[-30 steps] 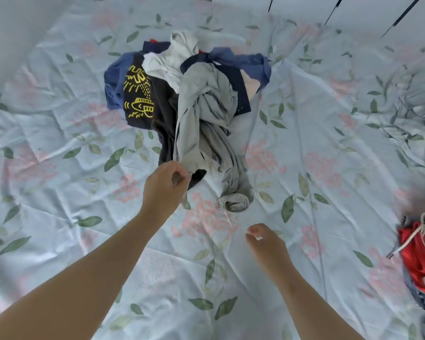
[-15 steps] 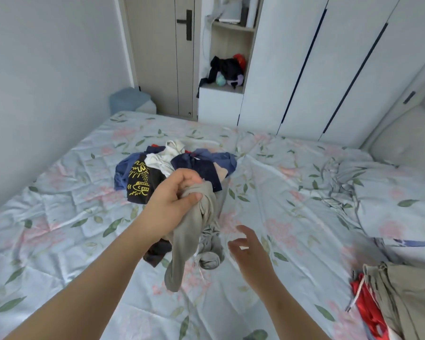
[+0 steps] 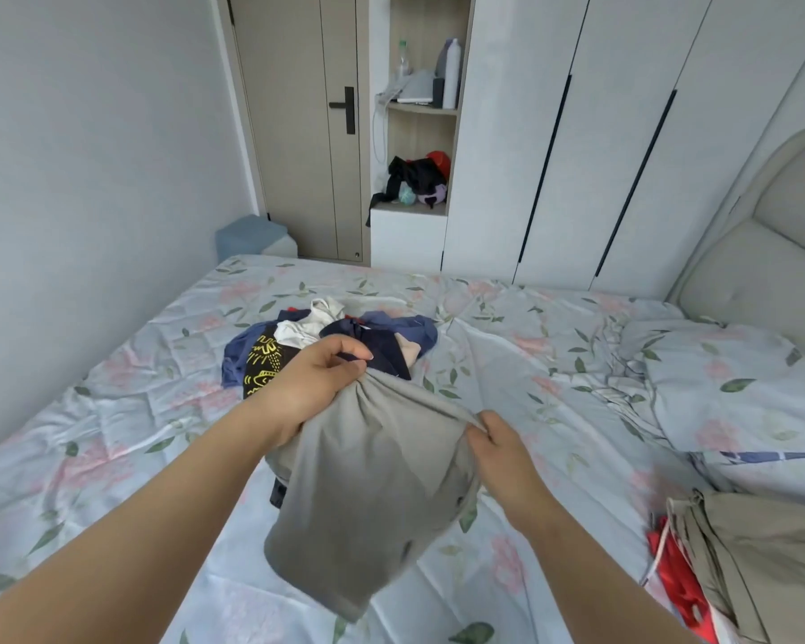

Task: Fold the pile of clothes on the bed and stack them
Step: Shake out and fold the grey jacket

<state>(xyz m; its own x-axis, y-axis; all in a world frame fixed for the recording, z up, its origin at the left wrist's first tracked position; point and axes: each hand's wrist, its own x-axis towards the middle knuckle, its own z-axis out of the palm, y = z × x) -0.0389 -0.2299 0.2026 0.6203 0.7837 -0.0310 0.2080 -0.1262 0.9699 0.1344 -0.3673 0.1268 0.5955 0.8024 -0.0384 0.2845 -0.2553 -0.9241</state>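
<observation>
A grey garment (image 3: 368,495) hangs in the air in front of me, above the flowered bed sheet (image 3: 112,457). My left hand (image 3: 312,388) grips its bunched top edge. My right hand (image 3: 493,439) pinches the same edge further right, so the cloth is stretched between them. Behind the hands lies the pile of clothes (image 3: 326,341): dark blue, white and black pieces, one with a yellow print. The garment hides the near side of the pile.
Folded khaki and red clothes (image 3: 735,564) lie at the bed's lower right. A flowered pillow (image 3: 726,388) and padded headboard (image 3: 781,234) are on the right. Wardrobe doors (image 3: 577,132), a shelf niche and a room door stand beyond the bed.
My left hand lifted the grey garment off the pile. My right hand, empty before, now pinches its edge, and the cloth is spread between both hands. My view tilted up.
</observation>
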